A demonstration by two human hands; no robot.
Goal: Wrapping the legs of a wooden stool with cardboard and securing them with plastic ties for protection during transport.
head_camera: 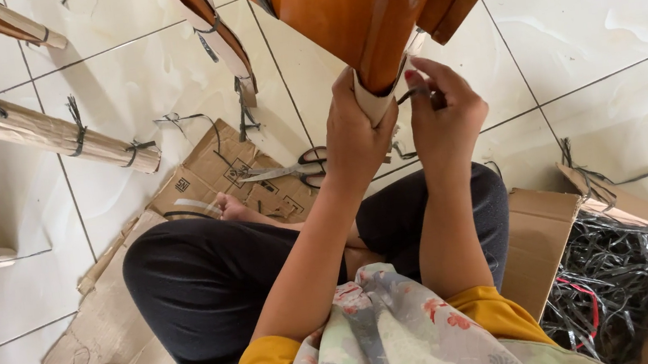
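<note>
Head view showed a stiff, heavy-looking wooden leg (382, 24) far centre, probably best held over its cardboard wrap (374, 104). The left hand (355, 136) gripped that wrap; the right hand (444, 112) pinched a thin, limp strap (406, 96).

The left hand (352, 132) grips the paper wrap (374, 104) at the end of an orange wooden furniture leg (368, 9). Just right of the leg's end, the right hand (447, 111) pinches a dark strap (411, 94), perhaps plastic. Below and left of the leg, scissors (289, 170) lie on flattened cardboard (199, 182). Far to the lower right of the leg, an open cardboard box (548, 236) holds dark straps.
</note>
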